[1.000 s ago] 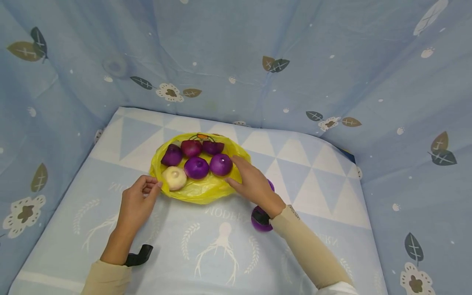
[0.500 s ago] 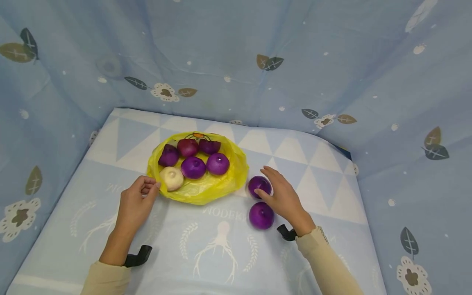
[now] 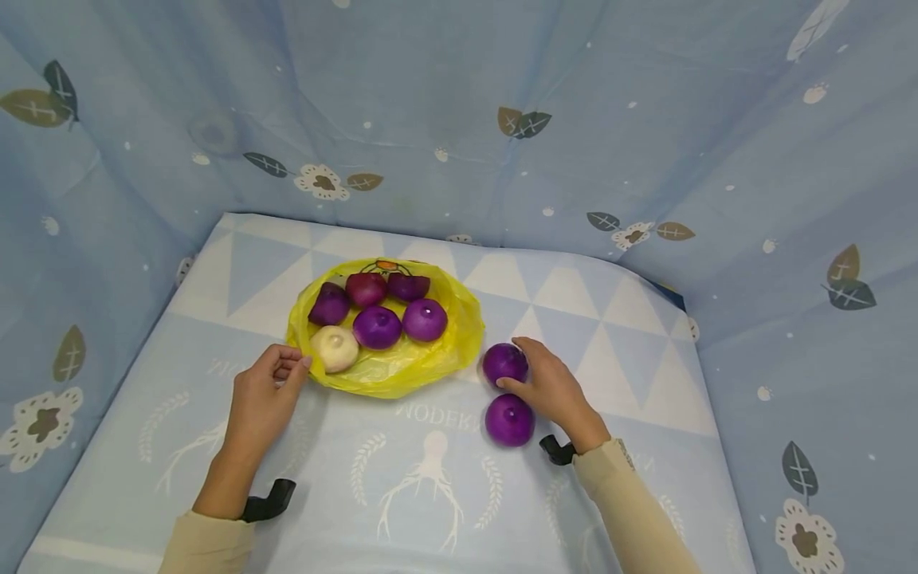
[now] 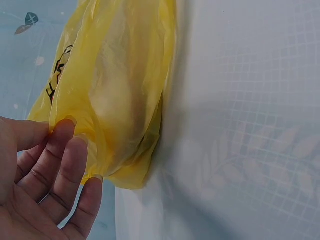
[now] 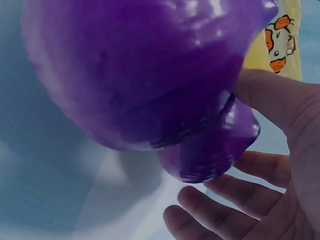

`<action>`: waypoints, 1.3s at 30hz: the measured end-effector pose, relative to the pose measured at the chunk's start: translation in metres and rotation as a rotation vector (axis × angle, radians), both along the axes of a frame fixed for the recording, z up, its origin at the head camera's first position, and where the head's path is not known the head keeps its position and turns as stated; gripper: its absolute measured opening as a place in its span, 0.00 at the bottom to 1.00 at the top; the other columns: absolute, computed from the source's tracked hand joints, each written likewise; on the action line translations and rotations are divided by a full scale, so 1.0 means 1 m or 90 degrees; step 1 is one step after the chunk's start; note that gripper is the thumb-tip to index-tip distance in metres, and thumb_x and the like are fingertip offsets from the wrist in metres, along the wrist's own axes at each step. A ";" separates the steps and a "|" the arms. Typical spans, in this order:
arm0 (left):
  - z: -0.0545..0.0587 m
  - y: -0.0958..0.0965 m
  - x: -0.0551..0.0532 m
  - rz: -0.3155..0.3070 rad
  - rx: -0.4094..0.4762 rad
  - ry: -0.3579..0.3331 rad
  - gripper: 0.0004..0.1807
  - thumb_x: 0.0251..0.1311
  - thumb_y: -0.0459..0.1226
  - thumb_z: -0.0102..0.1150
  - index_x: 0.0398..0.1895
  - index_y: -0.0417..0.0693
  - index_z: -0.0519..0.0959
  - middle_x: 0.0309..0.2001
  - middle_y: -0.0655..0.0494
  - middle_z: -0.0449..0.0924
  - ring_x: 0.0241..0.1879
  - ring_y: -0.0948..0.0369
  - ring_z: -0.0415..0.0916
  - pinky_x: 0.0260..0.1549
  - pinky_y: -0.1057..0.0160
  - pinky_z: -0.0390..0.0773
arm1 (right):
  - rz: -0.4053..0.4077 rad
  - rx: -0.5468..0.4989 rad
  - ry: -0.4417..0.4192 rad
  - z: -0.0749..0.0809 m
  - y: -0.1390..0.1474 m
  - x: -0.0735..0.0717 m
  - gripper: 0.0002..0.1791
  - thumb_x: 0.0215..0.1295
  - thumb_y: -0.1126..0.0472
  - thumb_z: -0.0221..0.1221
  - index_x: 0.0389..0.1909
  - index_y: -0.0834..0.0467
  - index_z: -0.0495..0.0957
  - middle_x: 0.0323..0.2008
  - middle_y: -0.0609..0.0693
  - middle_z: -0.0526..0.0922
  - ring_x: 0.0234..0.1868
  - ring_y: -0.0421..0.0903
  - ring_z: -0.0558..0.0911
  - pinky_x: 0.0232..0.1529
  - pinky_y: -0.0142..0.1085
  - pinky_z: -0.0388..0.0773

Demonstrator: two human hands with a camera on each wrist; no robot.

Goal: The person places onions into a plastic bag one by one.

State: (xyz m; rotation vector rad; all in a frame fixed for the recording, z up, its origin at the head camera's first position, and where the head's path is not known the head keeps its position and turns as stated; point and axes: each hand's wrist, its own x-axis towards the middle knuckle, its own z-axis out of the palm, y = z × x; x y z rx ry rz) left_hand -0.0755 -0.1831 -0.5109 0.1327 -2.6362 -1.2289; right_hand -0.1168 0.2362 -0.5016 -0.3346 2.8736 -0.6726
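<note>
In the head view, my left hand [image 3: 268, 395] pinches the near left edge of a yellow plastic bag [image 3: 380, 384], its thumb and fingertips on the film in the left wrist view. Inside the bag lie a white onion [image 3: 335, 348] and several purple onions [image 3: 377, 328], some of them cut. To the right of it, my right hand [image 3: 555, 388] has thumb and fingers around a whole purple onion [image 3: 504, 363] on the table. Part of this grip is hidden in the right wrist view. A second whole purple onion [image 3: 510, 420] sits just nearer, close to the thumb.
The table wears a pale blue and white patterned cloth [image 3: 430, 478]. Blue printed curtains [image 3: 430, 104] stand behind it and along both sides. Black camera mounts [image 3: 269, 500] stick out from both wrists.
My right hand has left the bag's right side, moving right and nearer, and has come down around the farther loose purple onion. My left hand has stayed on the bag's edge.
</note>
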 end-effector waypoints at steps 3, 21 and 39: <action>-0.001 0.000 0.000 0.000 0.000 0.001 0.10 0.65 0.41 0.60 0.40 0.44 0.77 0.31 0.54 0.80 0.31 0.61 0.75 0.27 0.76 0.71 | -0.003 -0.005 -0.011 -0.003 0.000 -0.001 0.42 0.56 0.42 0.67 0.67 0.58 0.65 0.63 0.54 0.71 0.62 0.53 0.72 0.61 0.49 0.69; -0.002 -0.002 -0.001 0.004 -0.002 -0.001 0.10 0.65 0.42 0.60 0.41 0.45 0.77 0.31 0.54 0.80 0.31 0.61 0.75 0.27 0.76 0.71 | -0.026 -0.032 -0.037 -0.011 0.003 -0.002 0.45 0.55 0.43 0.68 0.69 0.59 0.63 0.64 0.57 0.71 0.62 0.54 0.73 0.61 0.50 0.68; -0.002 -0.002 -0.001 -0.001 0.002 0.001 0.10 0.65 0.42 0.60 0.40 0.43 0.77 0.31 0.53 0.80 0.31 0.60 0.74 0.27 0.76 0.71 | -0.048 -0.098 -0.039 -0.019 0.010 0.000 0.45 0.54 0.41 0.69 0.68 0.56 0.63 0.58 0.56 0.76 0.54 0.53 0.79 0.53 0.49 0.75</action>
